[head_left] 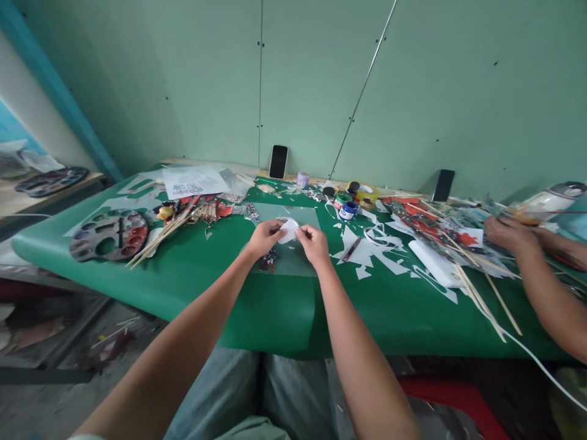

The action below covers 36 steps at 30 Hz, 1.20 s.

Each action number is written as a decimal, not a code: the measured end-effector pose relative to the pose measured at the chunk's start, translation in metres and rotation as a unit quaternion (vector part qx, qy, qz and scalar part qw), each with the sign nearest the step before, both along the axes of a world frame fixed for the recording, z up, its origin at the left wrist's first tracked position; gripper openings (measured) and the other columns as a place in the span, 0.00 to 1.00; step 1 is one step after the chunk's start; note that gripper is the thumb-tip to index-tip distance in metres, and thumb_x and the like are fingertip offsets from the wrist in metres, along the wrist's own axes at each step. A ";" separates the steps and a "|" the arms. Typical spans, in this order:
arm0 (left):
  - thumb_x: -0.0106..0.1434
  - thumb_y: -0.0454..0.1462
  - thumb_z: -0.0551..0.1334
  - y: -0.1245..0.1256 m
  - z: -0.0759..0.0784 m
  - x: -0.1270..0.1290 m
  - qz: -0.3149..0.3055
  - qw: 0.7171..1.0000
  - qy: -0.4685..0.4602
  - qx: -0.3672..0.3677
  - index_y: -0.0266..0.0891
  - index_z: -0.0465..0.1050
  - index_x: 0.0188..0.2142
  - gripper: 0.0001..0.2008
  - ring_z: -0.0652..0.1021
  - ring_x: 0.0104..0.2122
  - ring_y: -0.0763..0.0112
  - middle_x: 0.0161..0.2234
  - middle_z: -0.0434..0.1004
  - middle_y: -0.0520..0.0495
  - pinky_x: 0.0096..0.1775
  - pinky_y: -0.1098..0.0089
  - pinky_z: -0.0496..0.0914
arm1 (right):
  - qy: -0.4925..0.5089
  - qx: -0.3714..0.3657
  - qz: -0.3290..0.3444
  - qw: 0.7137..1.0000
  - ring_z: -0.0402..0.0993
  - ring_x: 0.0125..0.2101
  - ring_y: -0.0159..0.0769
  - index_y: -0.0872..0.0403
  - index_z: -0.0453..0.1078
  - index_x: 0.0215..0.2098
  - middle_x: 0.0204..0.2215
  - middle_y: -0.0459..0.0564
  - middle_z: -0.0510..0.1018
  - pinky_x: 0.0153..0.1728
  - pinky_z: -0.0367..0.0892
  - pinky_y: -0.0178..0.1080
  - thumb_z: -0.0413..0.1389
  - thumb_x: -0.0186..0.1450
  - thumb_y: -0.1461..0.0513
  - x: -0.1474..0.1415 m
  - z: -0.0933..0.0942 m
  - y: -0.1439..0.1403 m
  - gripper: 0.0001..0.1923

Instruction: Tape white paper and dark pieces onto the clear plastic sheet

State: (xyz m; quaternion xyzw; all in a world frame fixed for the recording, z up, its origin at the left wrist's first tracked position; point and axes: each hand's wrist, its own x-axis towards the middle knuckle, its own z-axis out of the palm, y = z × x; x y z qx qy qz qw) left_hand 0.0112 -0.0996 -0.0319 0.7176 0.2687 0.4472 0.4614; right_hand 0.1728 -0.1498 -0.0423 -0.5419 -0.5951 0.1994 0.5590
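A small rounded piece of white paper (288,230) is held up between my two hands, above the green tabletop. My left hand (267,237) pinches its left edge between thumb and fingers. On the opposite edge, the fingers of my right hand (312,241) are closed on the same piece. Beneath them lies a translucent plastic sheet (298,267) on the table. A small dark, patterned piece (267,263) rests on it, partly hidden by my left hand.
To the left lie a paint palette (110,235), wooden sticks (160,238) and printed paper (195,181). Paint jars (348,211), paper scraps (371,256) and a craft blade (351,249) are at right. A phone (278,162) leans on the wall. Another person's hands (511,235) work far right.
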 end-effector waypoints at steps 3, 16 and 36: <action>0.56 0.53 0.63 -0.003 0.003 -0.002 0.000 1.000 0.026 0.016 0.34 0.73 0.32 0.22 0.73 0.26 0.71 0.27 0.75 0.47 0.29 0.72 0.66 | -0.005 0.008 -0.018 1.000 0.58 0.21 0.31 0.52 0.64 0.22 0.16 0.41 0.63 0.24 0.55 0.34 0.52 0.58 0.48 0.000 0.003 -0.002 0.17; 0.56 0.49 0.60 -0.002 0.005 -0.004 0.032 0.995 0.089 0.037 0.35 0.73 0.26 0.17 0.70 0.24 0.73 0.22 0.71 0.51 0.28 0.72 0.63 | -0.031 0.015 0.005 0.999 0.59 0.21 0.31 0.52 0.63 0.21 0.16 0.42 0.63 0.24 0.55 0.33 0.51 0.60 0.47 -0.002 0.001 -0.004 0.19; 0.58 0.43 0.60 0.000 0.002 -0.005 0.065 0.986 0.127 0.082 0.35 0.76 0.30 0.13 0.74 0.27 0.70 0.26 0.77 0.49 0.29 0.73 0.65 | -0.151 0.099 -0.059 0.982 0.72 0.33 0.40 0.52 0.76 0.33 0.30 0.54 0.79 0.37 0.67 0.40 0.49 0.66 0.55 -0.007 -0.007 0.001 0.15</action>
